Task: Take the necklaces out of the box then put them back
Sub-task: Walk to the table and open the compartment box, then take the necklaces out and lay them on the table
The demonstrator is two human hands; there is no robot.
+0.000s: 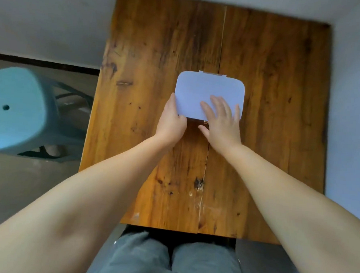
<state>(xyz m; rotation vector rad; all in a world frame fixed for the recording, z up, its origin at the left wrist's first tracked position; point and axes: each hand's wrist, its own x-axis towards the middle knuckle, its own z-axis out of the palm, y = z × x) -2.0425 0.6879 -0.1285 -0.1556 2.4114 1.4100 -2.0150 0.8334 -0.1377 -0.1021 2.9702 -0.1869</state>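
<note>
A pale lavender box [207,89] with rounded corners lies in the middle of the wooden table [155,50], its lid down. My left hand [171,121] grips the box's near left corner, thumb along the left side. My right hand [222,120] rests flat on the lid's near right part, fingers spread, thumb under the front edge by a small metal clasp [205,122]. No necklaces are visible.
A light blue plastic stool [14,111] stands on the floor left of the table. The grey wall runs behind the table. My knees in grey trousers [167,260] sit under the near table edge.
</note>
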